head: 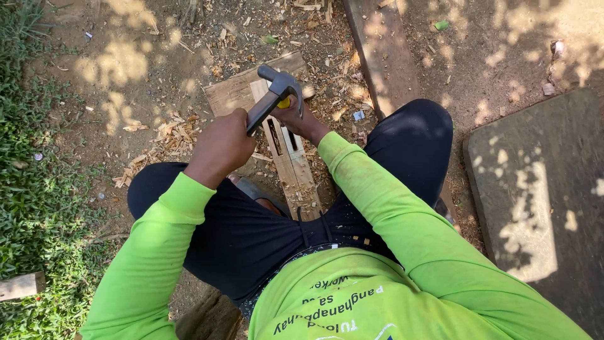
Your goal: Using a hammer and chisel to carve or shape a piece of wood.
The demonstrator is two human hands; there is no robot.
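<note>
My left hand (221, 148) grips the handle of a grey metal claw hammer (277, 88), whose head hovers right over my right hand (301, 121). That hand is closed around a yellow-handled tool (285, 102), likely a chisel, mostly hidden by the fingers and the hammer. The tool stands on a narrow pale wooden strip (290, 164) with two long slots cut in it. The strip runs from between my knees out over a flat board (234, 93) on the ground. I wear bright green sleeves and dark trousers.
Wood chips (176, 135) litter the dirt around the board. A long plank (380, 50) lies past my right knee. A grey concrete slab (541, 189) sits at the right, grass (31, 164) at the left, and a small wood block (20, 286) at the lower left.
</note>
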